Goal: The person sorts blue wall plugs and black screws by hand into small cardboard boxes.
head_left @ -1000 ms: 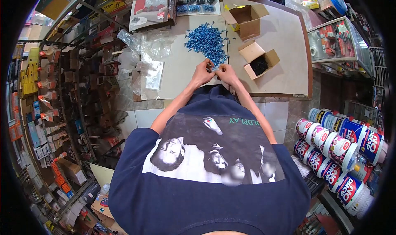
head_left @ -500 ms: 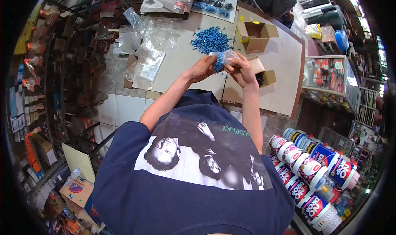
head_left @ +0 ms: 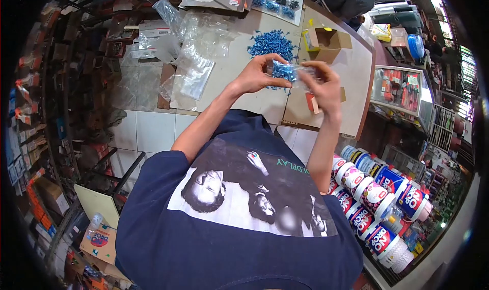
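A small clear bag of blue screws [head_left: 283, 72] sits in the grip of my left hand [head_left: 254, 77], the thumb below it and the fingers above. At the bag's right side is my right hand [head_left: 325, 86], its fingers bent toward the clear plastic and smeared by motion. Just beyond both hands, a heap of loose blue screws [head_left: 271, 43] is spread on the table [head_left: 232, 94]. A few screws show below the bag as well.
An open cardboard box [head_left: 333, 39] stands right of the heap; another box [head_left: 342, 94] is partly behind my right hand. Clear plastic bags [head_left: 198, 78] lie at left. A tray of small parts [head_left: 277, 3] is at the back. Paint buckets [head_left: 374, 193] are stacked at lower right.
My right hand has drawn away to the right from the bag, which both hands held close together before. The left hand now grips the bag, turned more level. The whole view has shifted slightly.
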Demonstrator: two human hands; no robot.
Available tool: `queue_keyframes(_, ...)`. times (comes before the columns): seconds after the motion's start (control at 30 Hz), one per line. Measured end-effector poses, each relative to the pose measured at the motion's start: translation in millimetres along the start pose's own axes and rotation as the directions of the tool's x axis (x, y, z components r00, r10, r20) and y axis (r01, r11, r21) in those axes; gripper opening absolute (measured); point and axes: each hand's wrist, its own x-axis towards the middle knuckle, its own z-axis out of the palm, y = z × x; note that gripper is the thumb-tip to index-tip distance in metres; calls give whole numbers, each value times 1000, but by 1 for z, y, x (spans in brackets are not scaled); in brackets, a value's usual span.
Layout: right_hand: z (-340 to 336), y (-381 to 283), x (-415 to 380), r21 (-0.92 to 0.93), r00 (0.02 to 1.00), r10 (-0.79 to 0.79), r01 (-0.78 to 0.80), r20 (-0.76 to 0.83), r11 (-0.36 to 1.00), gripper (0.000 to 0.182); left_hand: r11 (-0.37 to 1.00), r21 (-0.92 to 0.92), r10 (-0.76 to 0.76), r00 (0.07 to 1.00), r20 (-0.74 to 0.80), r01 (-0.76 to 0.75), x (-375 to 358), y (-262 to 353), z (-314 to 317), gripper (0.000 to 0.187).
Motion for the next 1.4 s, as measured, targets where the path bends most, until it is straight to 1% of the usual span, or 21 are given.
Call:
queue_keyframes(0.03, -10, 0, 1, 17, 997, 69, -68, -42, 998, 45, 988, -145, -48, 999, -26, 44, -1, 1, 0, 42)
queue_keyframes(0.1, -14, -1, 2, 39, 987, 140, -137, -84, 990, 41, 992, -117, -52, 998, -27, 48, -1, 3, -3, 42)
queue_keyframes(0.17, -10, -5, -1, 149, 940, 88, -40, -329, 988, 38, 989, -147, -26, 999, -34, 20, 0, 1, -4, 43)
queue_keyframes(0.2, 1, -14, -3, 149, 937, 92, -43, -338, 988, 38, 989, -149, -28, 999, -24, 24, -1, 4, -4, 43)
queue_keyframes(0.27, 34, -37, -7, 61, 891, -145, 189, -431, 980, 28, 996, -84, -30, 999, 33, 33, -1, 11, -6, 39)
queue_keyframes(0.3, 39, -36, -14, -34, 944, -96, 90, -317, 995, 26, 994, -110, -8, 998, 58, 14, -3, 12, -7, 39)
queue_keyframes(0.33, 34, -31, -19, -33, 938, -90, 84, -333, 996, 26, 994, -108, -11, 997, 75, 19, -3, 11, -10, 39)
queue_keyframes(0.4, 5, -20, -30, -97, 943, 248, -274, -222, 957, 29, 998, -7, -61, 990, 124, 62, -3, 8, -15, 38)
queue_keyframes(0.47, -9, -19, -42, 54, 916, 299, -296, -267, 954, 31, 994, -71, -73, 986, 151, 85, -5, 6, -17, 38)
queue_keyframes(0.53, -11, -21, -45, 204, 839, 72, 48, -540, 978, 27, 988, -98, -108, 988, 111, 119, -5, 6, -18, 38)
queue_keyframes(0.6, 13, -30, -44, 121, 791, -14, 111, -612, 986, 29, 983, -131, -111, 984, 137, 129, -5, 7, -16, 38)
queue_keyframes(0.7, 37, -39, -47, 141, 868, 89, -22, -488, 990, 28, 979, -154, -100, 976, 196, 131, -2, 5, -9, 39)
queue_keyframes(0.77, 17, -27, -51, 63, 936, 253, -246, -246, 967, 27, 991, -47, -111, 968, 227, 124, 1, 4, -11, 40)
queue_keyframes(0.8, 6, -25, -53, 64, 936, 249, -240, -250, 969, 27, 992, -43, -108, 968, 229, 121, 1, 6, -12, 40)
queue_keyframes(0.87, -20, -21, -59, 95, 888, 149, -119, -435, 988, 25, 994, -14, -108, 979, 172, 112, 2, 11, -13, 37)
queue_keyframes(1.0, 0, -48, -46, 87, 890, 91, -58, -448, 995, 30, 988, -65, -128, 983, 129, 137, 5, 15, -10, 38)
queue_keyframes(1.03, 5, -35, -45, -71, 940, 106, -136, -325, 988, 33, 991, -58, -109, 984, 138, 118, 7, 11, -9, 38)
queue_keyframes(1.07, 4, -29, -44, -68, 941, 99, -127, -325, 990, 33, 994, -49, -90, 985, 145, 98, 8, 9, -7, 38)
queue_keyframes(1.17, -13, -22, -37, 148, 981, 184, -174, -56, 974, 29, 998, -12, -58, 993, 102, 60, 8, 17, -6, 41)
queue_keyframes(1.33, -51, -17, -35, 152, 991, 132, -135, 31, 979, 26, 1000, -17, 13, 1000, -6, -13, 10, 19, 18, 42)
queue_keyframes(1.4, -44, -15, -29, 126, 997, -42, 50, -66, 991, 29, 999, 0, 43, 997, -57, -43, 13, 22, 25, 42)
